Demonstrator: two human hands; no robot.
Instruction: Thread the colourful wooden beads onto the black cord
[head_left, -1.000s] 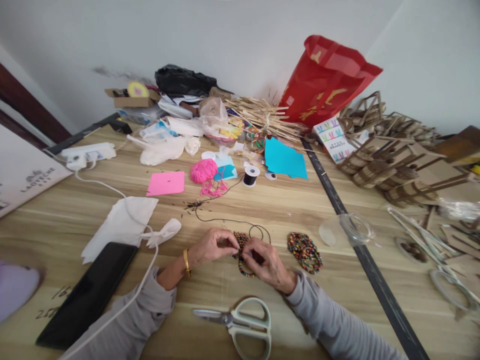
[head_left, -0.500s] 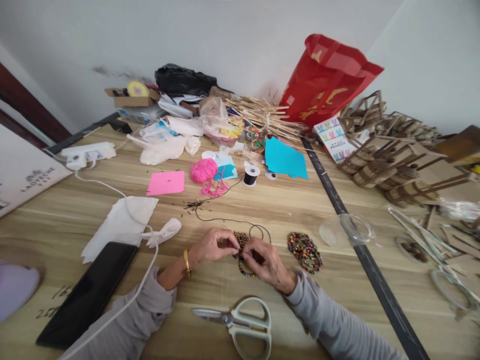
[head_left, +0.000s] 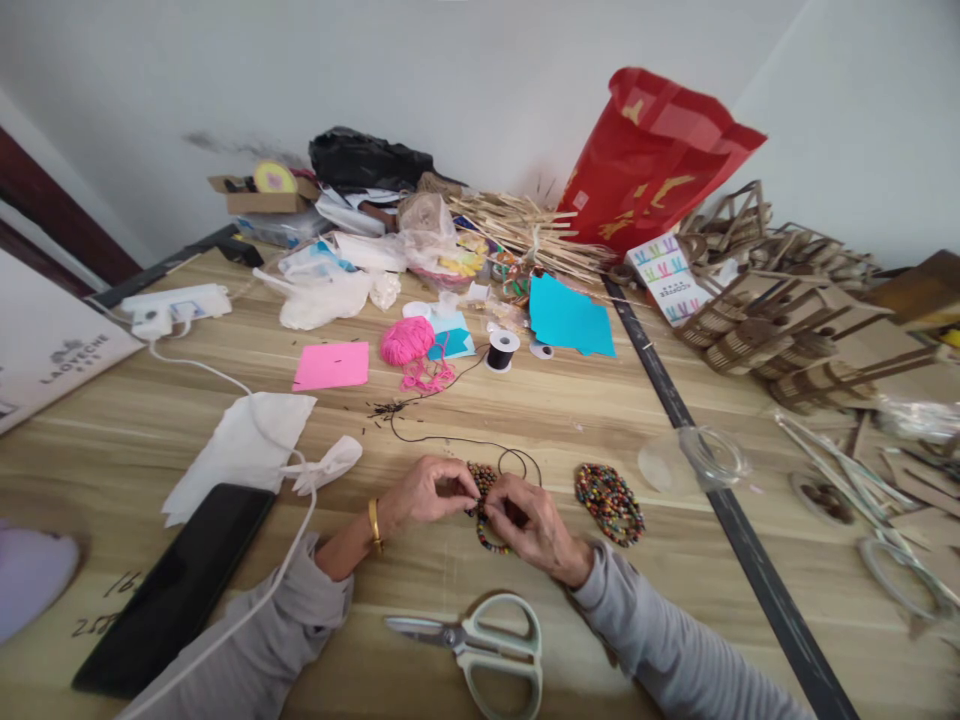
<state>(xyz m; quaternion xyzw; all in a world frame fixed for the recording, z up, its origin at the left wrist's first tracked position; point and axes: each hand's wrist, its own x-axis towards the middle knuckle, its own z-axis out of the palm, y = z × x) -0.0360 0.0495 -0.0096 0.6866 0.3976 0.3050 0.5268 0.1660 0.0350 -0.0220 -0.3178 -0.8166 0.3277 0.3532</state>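
At the middle of the table, my left hand [head_left: 435, 492] and my right hand [head_left: 531, 524] meet over a multicoloured bead string [head_left: 482, 478]. Both are closed in a pinch, thumb against finger, on its near-middle part; the exact spot between the fingertips is too small to make out. A thin black cord [head_left: 450, 438] loops behind my right hand and runs back toward a spool of black cord [head_left: 500, 352]. To the right of my hands lies a second coiled bead string [head_left: 609, 504]. Scissors [head_left: 480, 640] with pale handles rest in front of me, blades pointing left.
Left of my hands lie a black phone-like slab [head_left: 176, 590], white paper [head_left: 240, 450] and a white cable [head_left: 217, 375]. Pink yarn [head_left: 407, 341] and blue sheets [head_left: 571, 315] sit farther back. A clear round lid [head_left: 705, 460] and wooden models [head_left: 787, 340] are at right.
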